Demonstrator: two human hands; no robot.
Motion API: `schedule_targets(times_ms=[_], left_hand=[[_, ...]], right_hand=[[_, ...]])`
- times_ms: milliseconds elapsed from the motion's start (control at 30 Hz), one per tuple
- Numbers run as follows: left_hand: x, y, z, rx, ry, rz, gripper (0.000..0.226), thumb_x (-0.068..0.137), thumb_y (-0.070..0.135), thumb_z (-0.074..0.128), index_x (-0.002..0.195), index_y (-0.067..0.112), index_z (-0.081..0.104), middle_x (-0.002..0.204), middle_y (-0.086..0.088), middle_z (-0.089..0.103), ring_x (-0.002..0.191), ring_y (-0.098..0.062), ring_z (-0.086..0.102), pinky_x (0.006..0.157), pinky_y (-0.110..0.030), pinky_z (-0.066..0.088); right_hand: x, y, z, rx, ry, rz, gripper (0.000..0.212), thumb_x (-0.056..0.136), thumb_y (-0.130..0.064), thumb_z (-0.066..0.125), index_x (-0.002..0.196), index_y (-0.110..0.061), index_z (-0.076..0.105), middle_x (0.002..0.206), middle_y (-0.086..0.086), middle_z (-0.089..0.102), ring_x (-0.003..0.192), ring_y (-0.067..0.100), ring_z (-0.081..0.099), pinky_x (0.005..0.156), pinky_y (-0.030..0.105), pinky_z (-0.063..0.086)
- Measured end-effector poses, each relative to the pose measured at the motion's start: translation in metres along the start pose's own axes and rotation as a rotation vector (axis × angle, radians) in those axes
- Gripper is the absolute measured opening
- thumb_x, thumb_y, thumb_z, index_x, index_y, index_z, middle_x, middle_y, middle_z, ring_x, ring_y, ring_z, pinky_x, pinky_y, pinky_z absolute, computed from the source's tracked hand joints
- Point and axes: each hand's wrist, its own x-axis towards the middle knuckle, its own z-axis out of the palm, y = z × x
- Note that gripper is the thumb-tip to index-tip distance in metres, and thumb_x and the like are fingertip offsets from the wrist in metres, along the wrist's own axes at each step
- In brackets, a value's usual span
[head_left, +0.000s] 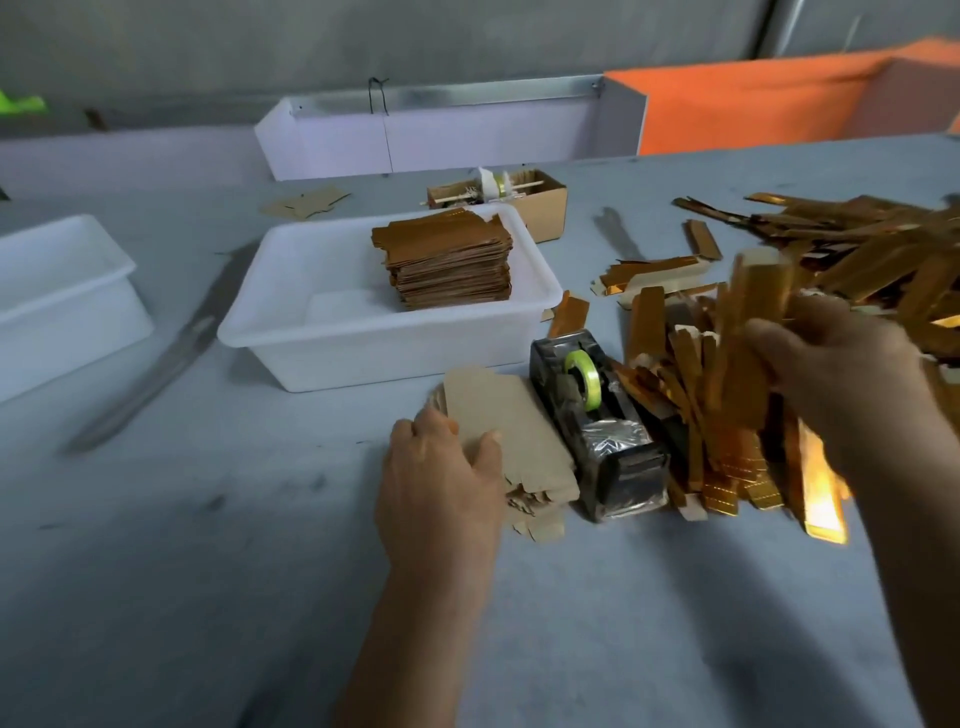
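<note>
Nearest the camera, the left hand (441, 467) lies on the grey worktop (208, 571) toward its near edge. Its thumb is on top and its fingers curl round the side of a stack of plain brown cardboard blanks (498, 421), which lies flat on the worktop. Just beside that stack, on its right, stands a black tape dispenser with a green roll (597, 421). The right hand (841, 374) hovers above a heap of shiny gold foil strips (691, 405) that spreads toward the right edge. Its fingers curl round one gold folded strip (761, 280), held upright, though blur hides the exact grip. Behind the dispenser sits a white plastic tub (311, 364) holding a stack of copper-brown flat cards (447, 260). A second white tub (62, 301) stands at the left edge, and a small open cardboard box (545, 213) lies farther back
</note>
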Motion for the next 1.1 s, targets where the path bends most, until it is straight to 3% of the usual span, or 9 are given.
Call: schedule_targets(times_ms=[100,167,367,533,633,767,867,1000,1100], left_hand=[[0.007,-0.004,0.008,-0.144,-0.094,-0.09,0.033,0.082,0.038,0.07,0.103,0.018,0.053,0.106,-0.001,0.06,0.099,-0.022,0.059,0.08,-0.032,0.048],[0.013,-0.008,0.012,-0.225,-0.089,-0.139,0.037,0.077,0.034,0.076,0.095,0.02,0.047,0.099,0.0,0.06,0.092,-0.021,0.06,0.075,-0.03,0.047],[0.029,-0.026,0.009,-0.521,-0.212,-0.254,0.024,0.073,0.021,0.082,0.089,0.008,0.068,0.073,0.0,0.069,0.061,-0.01,0.062,0.055,-0.022,0.043],[0.023,-0.029,0.002,-0.687,-0.145,-0.228,0.018,0.077,0.021,0.078,0.069,0.012,0.065,0.042,0.012,0.054,0.035,0.002,0.045,0.042,-0.011,0.038],[0.015,-0.025,-0.009,-0.796,-0.136,-0.165,0.02,0.076,0.022,0.078,0.064,0.012,0.065,0.044,0.009,0.051,0.043,-0.005,0.044,0.05,-0.017,0.042],[-0.004,-0.015,-0.026,-1.024,-0.416,-0.152,0.026,0.055,0.034,0.079,0.069,0.014,0.071,0.074,-0.016,0.064,0.07,-0.027,0.048,0.075,-0.042,0.043],[-0.014,-0.01,-0.029,-1.007,-0.467,-0.098,0.024,0.055,0.036,0.075,0.071,0.018,0.073,0.073,-0.008,0.067,0.066,-0.022,0.048,0.069,-0.035,0.04],[-0.022,-0.004,-0.025,-1.049,-0.493,-0.089,0.035,0.058,0.03,0.074,0.088,0.011,0.072,0.086,-0.006,0.076,0.074,-0.018,0.069,0.063,-0.024,0.051],[-0.028,0.006,-0.022,-1.085,-0.467,-0.064,0.033,0.064,0.019,0.075,0.095,0.009,0.069,0.085,-0.004,0.076,0.073,-0.009,0.072,0.055,-0.013,0.05]], right_hand=[[0.017,0.007,-0.007,-0.302,0.228,0.01,0.049,0.091,-0.037,0.054,0.136,-0.024,0.039,0.13,0.012,0.05,0.111,0.032,0.054,0.08,0.046,0.051],[0.005,0.009,-0.001,-0.306,0.228,-0.044,0.049,0.09,-0.039,0.053,0.136,-0.028,0.037,0.135,0.011,0.045,0.113,0.031,0.052,0.083,0.05,0.051],[-0.051,0.02,0.017,-0.168,0.048,-0.224,0.03,0.088,-0.033,0.054,0.117,-0.024,0.058,0.123,0.0,0.056,0.098,0.011,0.052,0.063,0.015,0.039],[-0.07,0.006,0.016,-0.03,0.016,-0.223,0.013,0.087,-0.032,0.056,0.099,-0.037,0.057,0.108,-0.011,0.059,0.093,0.011,0.057,0.066,0.019,0.042],[-0.08,-0.002,0.02,0.08,-0.052,-0.171,0.014,0.084,-0.034,0.058,0.097,-0.038,0.062,0.093,-0.021,0.063,0.087,0.003,0.061,0.067,0.021,0.046],[-0.094,-0.011,0.031,0.375,-0.244,-0.008,0.035,0.07,-0.046,0.058,0.103,-0.036,0.064,0.089,-0.023,0.069,0.082,-0.002,0.066,0.067,0.017,0.05],[-0.098,-0.016,0.036,0.598,-0.41,0.137,0.04,0.065,-0.04,0.063,0.104,-0.032,0.062,0.082,-0.018,0.071,0.081,-0.002,0.067,0.06,0.014,0.054],[-0.099,-0.019,0.035,0.648,-0.422,0.154,0.038,0.064,-0.026,0.065,0.101,-0.02,0.067,0.073,0.005,0.07,0.074,0.01,0.069,0.067,0.024,0.055],[-0.103,-0.02,0.032,0.678,-0.444,0.15,0.026,0.063,-0.024,0.065,0.088,-0.019,0.072,0.079,0.014,0.067,0.071,0.01,0.068,0.055,0.017,0.053]])
